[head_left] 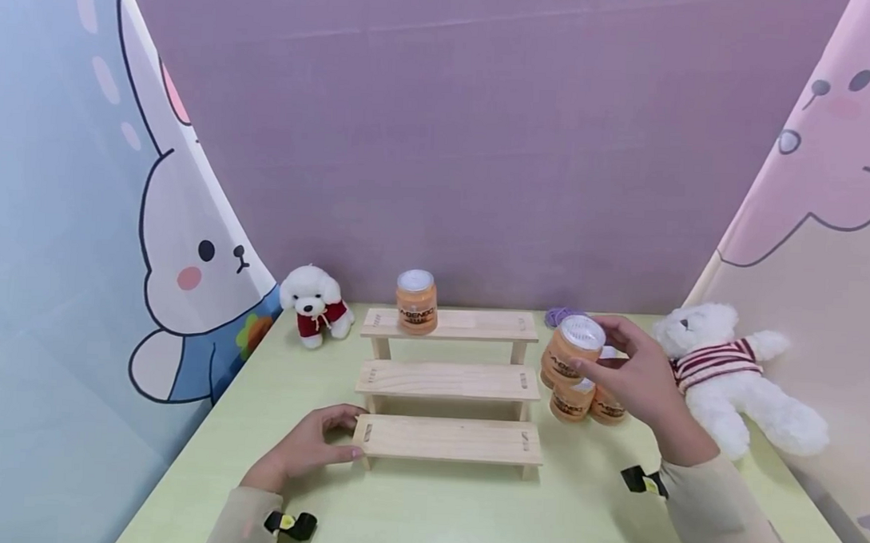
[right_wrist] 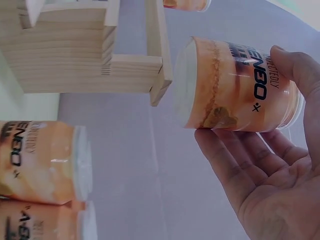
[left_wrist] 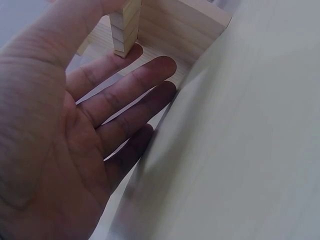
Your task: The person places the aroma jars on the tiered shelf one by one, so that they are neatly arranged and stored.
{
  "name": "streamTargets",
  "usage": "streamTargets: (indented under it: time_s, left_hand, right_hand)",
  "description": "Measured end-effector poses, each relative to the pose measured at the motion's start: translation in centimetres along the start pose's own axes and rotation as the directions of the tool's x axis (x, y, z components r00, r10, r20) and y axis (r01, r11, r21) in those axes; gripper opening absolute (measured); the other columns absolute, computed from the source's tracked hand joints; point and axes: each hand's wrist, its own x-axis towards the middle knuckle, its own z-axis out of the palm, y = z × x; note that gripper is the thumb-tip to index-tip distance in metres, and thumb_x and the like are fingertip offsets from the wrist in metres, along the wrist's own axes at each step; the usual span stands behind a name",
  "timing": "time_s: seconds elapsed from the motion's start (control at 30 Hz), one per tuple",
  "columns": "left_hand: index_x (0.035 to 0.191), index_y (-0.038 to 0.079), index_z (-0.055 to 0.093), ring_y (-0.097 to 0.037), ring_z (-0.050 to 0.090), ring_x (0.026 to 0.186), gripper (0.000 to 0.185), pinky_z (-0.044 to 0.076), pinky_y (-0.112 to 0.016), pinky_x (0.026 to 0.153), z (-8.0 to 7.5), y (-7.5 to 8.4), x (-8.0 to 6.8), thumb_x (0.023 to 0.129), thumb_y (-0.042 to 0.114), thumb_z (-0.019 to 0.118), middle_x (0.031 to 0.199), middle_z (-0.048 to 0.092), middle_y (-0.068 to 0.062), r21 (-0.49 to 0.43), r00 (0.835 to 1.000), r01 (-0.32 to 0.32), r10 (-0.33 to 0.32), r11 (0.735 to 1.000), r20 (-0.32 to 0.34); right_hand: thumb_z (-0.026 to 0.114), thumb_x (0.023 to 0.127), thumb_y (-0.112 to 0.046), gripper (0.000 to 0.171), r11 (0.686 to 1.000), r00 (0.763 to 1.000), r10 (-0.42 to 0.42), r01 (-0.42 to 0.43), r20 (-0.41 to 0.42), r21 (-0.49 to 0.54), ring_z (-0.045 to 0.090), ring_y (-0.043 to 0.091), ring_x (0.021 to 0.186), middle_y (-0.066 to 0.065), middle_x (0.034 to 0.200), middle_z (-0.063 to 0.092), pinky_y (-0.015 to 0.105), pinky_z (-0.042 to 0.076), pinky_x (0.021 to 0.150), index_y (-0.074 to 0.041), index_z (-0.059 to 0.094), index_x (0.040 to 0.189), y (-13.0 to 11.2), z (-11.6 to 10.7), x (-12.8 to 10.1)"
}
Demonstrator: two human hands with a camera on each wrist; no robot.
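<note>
1. Gripping an orange jar (head_left: 574, 348) in right hand (head_left: 636, 380), fingers curled round it, lifted above more jars (head_left: 580, 398).
2. Left hand (head_left: 312, 444), fingers straight, pressing lowest step of wooden stand (head_left: 449, 384).
3. Farther back: one jar on top step (head_left: 415, 302).

A pale green tabletop (head_left: 441, 503) is carrying a light, bare-wood three-step shelf (head_left: 449, 380). Orange jars with white lids and dark lettering (head_left: 575, 347) are clustering near its right edge. A white plush dog (head_left: 315, 303) is wearing red; a white plush bear (head_left: 726, 373) is wearing red-and-white stripes. The backdrop (head_left: 482, 145) is showing purple.
</note>
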Motion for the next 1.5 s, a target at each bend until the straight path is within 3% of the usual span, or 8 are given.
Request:
streamTargets:
  time_s: [0.23, 0.83, 1.5]
  left_hand:
    - [0.136, 0.012, 0.064, -0.023, 0.064, 0.114, 0.056, 0.038, -0.059, 0.109, 0.2, 0.1, -0.1, 0.089, 0.033, 0.087, 0.114, 0.073, 0.004, -0.009, 1.0, 0.015, -0.015, 1.0, 0.006]
    - [0.137, 0.013, 0.064, -0.024, 0.064, 0.112, 0.058, 0.039, -0.058, 0.108, 0.1, 0.2, 0.0, 0.088, 0.033, 0.087, 0.113, 0.073, 0.004, -0.005, 1.0, 0.013, -0.013, 1.0, -0.003]
    - [0.137, 0.013, 0.064, -0.023, 0.064, 0.113, 0.056, 0.039, -0.057, 0.108, 0.0, 0.2, -0.1, 0.089, 0.033, 0.086, 0.114, 0.073, 0.003, -0.007, 1.0, 0.014, -0.014, 1.0, 0.0]
  right_hand:
    - [0.091, 0.084, -0.016, 0.062, 1.0, 1.0, -0.009, 0.009, -0.006, 0.014, 0.063, 0.005, 0.104, 0.01, 0.121, 0.068, 0.021, 0.057, 0.079, -0.006, 0.062, 0.137, -0.5, 0.5, 1.6]
    - [0.091, 0.085, -0.018, 0.058, 0.998, 1.0, -0.026, 0.027, -0.011, 0.057, 0.066, 0.012, 0.099, 0.01, 0.119, 0.071, 0.02, 0.056, 0.077, -0.008, 0.065, 0.136, -1.4, 2.0, 4.8]
    - [0.09, 0.086, -0.026, 0.064, 0.995, 0.998, -0.004, -0.002, 0.061, 0.098, 0.068, 0.021, 0.103, 0.01, 0.124, 0.071, 0.024, 0.056, 0.079, -0.009, 0.062, 0.14, -2.1, 4.4, 7.2]
